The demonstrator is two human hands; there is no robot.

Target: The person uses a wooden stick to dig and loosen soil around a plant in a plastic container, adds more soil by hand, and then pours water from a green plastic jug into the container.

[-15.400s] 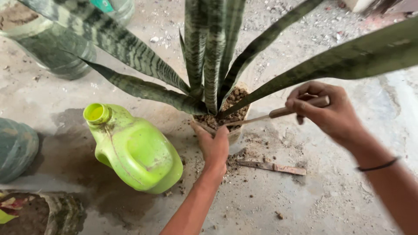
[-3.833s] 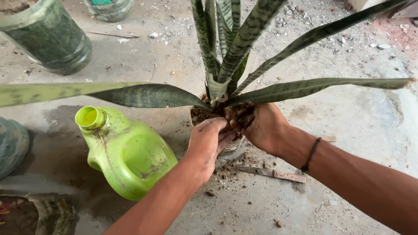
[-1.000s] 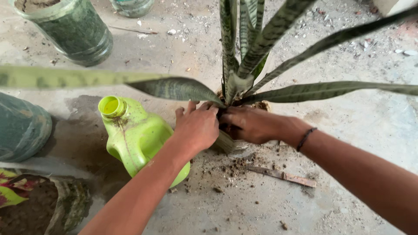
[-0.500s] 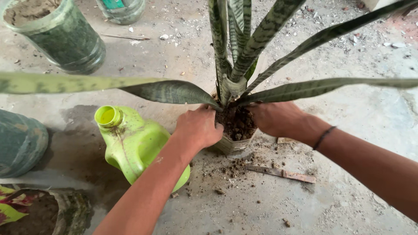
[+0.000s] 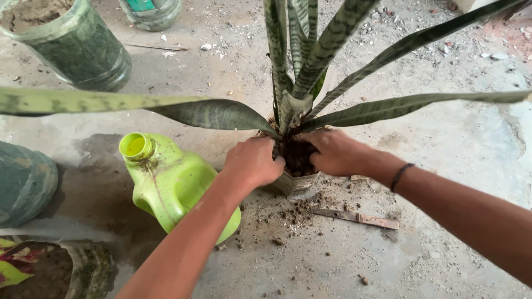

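Note:
A snake plant [image 5: 299, 83] with long striped green leaves stands in a small pale pot [image 5: 296, 182] filled with dark soil [image 5: 296, 155]. My left hand [image 5: 254, 161] rests curled on the pot's left rim and presses the soil. On the right side, my right hand [image 5: 335, 152] lies with its fingers pushed into the soil at the plant's base. A black band circles my right wrist. Neither hand grips anything.
A lime-green plastic jug [image 5: 172, 182] lies on the concrete floor left of the pot. A wooden stick [image 5: 357, 217] and spilled soil lie in front. Green buckets [image 5: 77, 44] stand at the back left, another container [image 5: 25, 182] at the left, a potted plant [image 5: 44, 271] bottom left.
Both hands moved from the pot's sides inward onto the soil. Much earlier my right hand held a stick tool, which it has let go.

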